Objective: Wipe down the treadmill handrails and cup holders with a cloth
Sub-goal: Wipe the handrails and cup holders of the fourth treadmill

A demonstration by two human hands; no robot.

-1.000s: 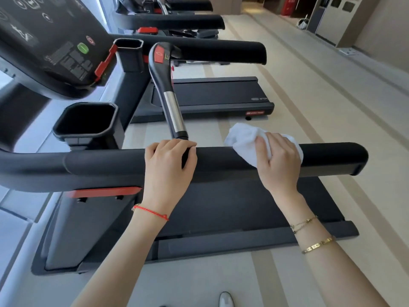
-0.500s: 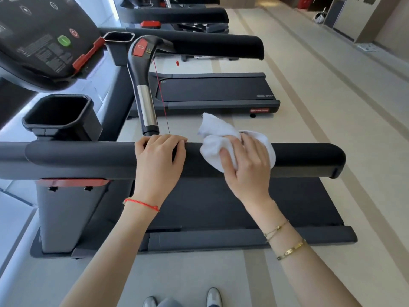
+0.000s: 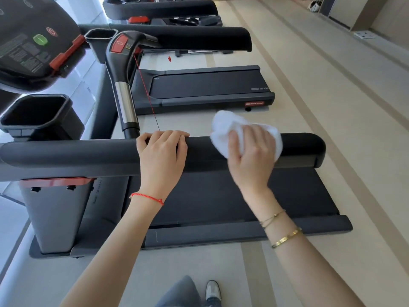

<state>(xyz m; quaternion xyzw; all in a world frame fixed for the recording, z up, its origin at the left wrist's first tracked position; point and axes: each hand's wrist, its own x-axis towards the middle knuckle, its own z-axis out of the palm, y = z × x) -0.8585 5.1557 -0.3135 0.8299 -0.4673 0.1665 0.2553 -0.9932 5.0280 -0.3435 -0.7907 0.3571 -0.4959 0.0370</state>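
Note:
A black padded handrail [image 3: 77, 155] runs across the view at mid height. My left hand [image 3: 161, 151] lies over its middle with the fingers curled across the top. My right hand [image 3: 252, 155] holds a bunched white cloth [image 3: 225, 125] against the rail near its right end [image 3: 309, 145]. A black cup holder [image 3: 37, 116] sits at the far left behind the rail, and a second one [image 3: 100, 35] stands further back. The far handrail [image 3: 199, 37] of the same treadmill stretches across the top.
The console [image 3: 28, 41] with a green button hangs at the upper left. A pulse grip bar [image 3: 125, 100] with a silver section rises just behind my left hand, with a red safety cord [image 3: 146, 91] beside it. The treadmill belt [image 3: 210, 196] lies below; another treadmill [image 3: 205, 87] stands beyond.
My right hand and the cloth slid left toward my left hand half a second ago, then back right along the rail. My left hand kept its place on the rail.

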